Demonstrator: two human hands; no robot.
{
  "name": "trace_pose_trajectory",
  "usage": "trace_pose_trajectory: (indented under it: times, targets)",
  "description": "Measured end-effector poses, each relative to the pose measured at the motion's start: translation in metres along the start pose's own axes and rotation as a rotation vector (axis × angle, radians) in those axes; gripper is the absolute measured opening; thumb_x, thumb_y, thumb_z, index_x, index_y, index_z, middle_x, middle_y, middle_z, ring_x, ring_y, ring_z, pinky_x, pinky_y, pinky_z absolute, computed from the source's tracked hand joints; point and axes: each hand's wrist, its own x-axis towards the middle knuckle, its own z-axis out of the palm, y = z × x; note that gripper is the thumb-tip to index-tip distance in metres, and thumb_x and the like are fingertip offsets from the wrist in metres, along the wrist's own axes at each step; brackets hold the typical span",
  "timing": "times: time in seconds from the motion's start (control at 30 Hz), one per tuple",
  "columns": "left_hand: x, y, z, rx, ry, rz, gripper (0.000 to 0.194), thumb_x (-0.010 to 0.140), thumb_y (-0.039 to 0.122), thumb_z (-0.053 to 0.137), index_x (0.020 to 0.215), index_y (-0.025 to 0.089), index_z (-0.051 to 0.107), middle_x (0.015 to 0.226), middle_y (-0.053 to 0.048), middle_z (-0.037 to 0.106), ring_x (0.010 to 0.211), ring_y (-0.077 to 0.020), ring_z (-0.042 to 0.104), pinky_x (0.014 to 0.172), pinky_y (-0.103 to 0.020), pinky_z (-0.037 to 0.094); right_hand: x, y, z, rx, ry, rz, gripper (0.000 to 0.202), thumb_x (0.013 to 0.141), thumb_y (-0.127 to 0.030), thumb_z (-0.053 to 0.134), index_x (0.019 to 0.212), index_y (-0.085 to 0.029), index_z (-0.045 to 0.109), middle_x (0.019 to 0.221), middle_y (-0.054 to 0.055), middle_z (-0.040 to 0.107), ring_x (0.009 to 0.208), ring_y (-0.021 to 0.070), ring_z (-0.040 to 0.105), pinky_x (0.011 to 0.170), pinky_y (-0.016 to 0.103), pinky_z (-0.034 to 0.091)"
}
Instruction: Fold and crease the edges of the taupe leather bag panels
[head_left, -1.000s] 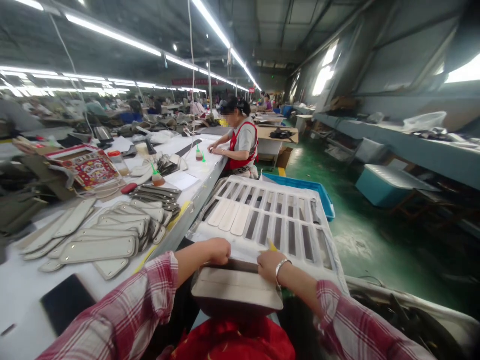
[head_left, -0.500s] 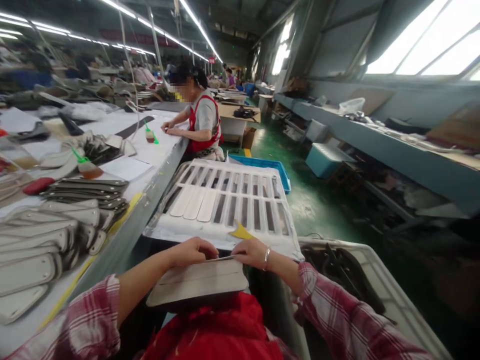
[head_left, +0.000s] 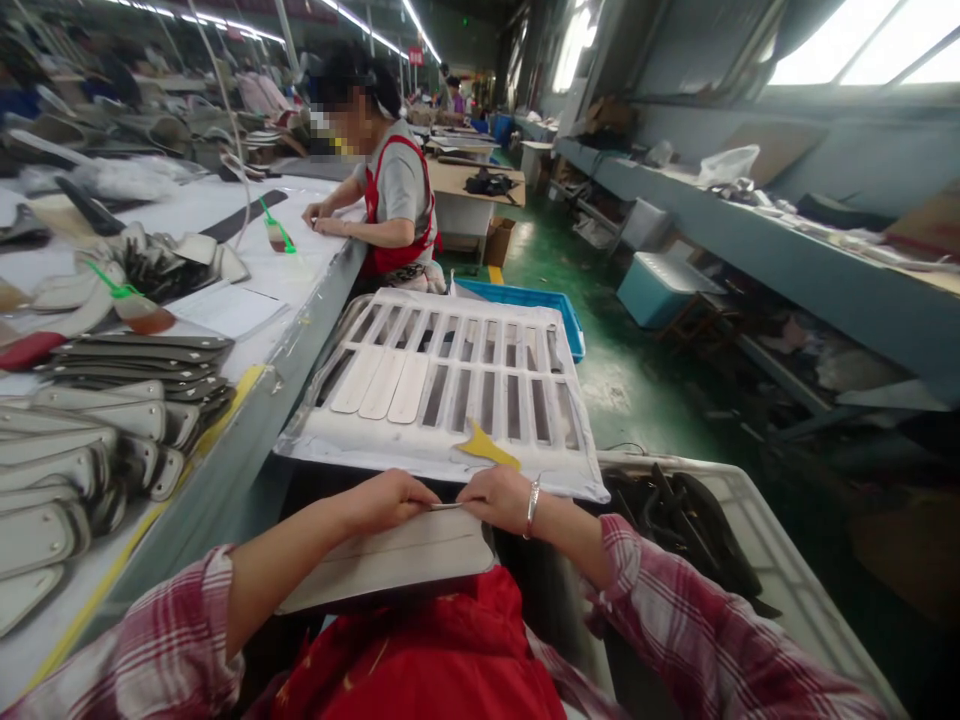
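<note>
A cream, leather-like panel (head_left: 397, 562) lies tilted over my lap, with a thin line running across it. Along its far edge my left hand (head_left: 382, 503) pinches with thumb and fingertips. My right hand (head_left: 496, 499), with a silver bracelet on the wrist, pinches the same edge close beside it. A thin pale edge shows between the fingertips; whether it is a separate piece I cannot tell. Just beyond my hands is a white slotted rack (head_left: 442, 445) carrying three cream strips (head_left: 375, 385). A yellow forked piece (head_left: 489, 446) rests on its near border.
The table (head_left: 300, 340) on my left bears stacked cream pieces (head_left: 45, 480), dark pieces (head_left: 139, 360) and glue bottles (head_left: 142, 310). At right stands a white crate (head_left: 795, 570) with black items. Ahead are a blue bin (head_left: 525, 295) and a co-worker (head_left: 397, 190) at the table.
The view has shifted slightly, tilting down. My fingertips have drawn closer together along the panel's edge, and both hands still pinch it.
</note>
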Motion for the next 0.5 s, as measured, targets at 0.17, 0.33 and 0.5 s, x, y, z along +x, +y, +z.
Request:
trace_pose_trajectory:
  times: [0.17, 0.33, 0.5]
  targets:
    - [-0.004, 0.008, 0.004, 0.148, -0.006, 0.038, 0.038, 0.078, 0.014, 0.041, 0.110, 0.023, 0.060, 0.101, -0.001, 0.067, 0.090, -0.0157, 0.060, 0.078, -0.020, 0.040, -0.001, 0.000, 0.000, -0.096, -0.017, -0.072, 0.020, 0.079, -0.020, 0.049, 0.081, -0.021, 0.069, 0.075, 0.001, 0.066, 0.074, 0.0137, 0.058, 0.068, 0.022, 0.041]
    - [-0.007, 0.013, 0.010, 0.263, -0.010, 0.032, 0.036, 0.082, 0.017, 0.040, 0.114, 0.024, 0.055, 0.102, -0.002, 0.066, 0.091, -0.0166, 0.060, 0.078, -0.022, 0.041, -0.004, -0.003, -0.004, -0.129, -0.027, -0.081, 0.021, 0.081, -0.022, 0.049, 0.086, -0.020, 0.068, 0.078, 0.002, 0.066, 0.075, 0.0144, 0.058, 0.067, 0.022, 0.041]
    - [-0.010, 0.018, 0.020, 0.366, -0.024, 0.003, 0.039, 0.084, 0.015, 0.036, 0.121, 0.022, 0.047, 0.115, -0.003, 0.059, 0.102, -0.0179, 0.056, 0.086, -0.026, 0.040, -0.005, 0.000, 0.003, -0.136, -0.045, -0.078, 0.020, 0.079, -0.021, 0.049, 0.083, -0.019, 0.068, 0.076, 0.003, 0.064, 0.072, 0.0143, 0.057, 0.064, 0.023, 0.040]
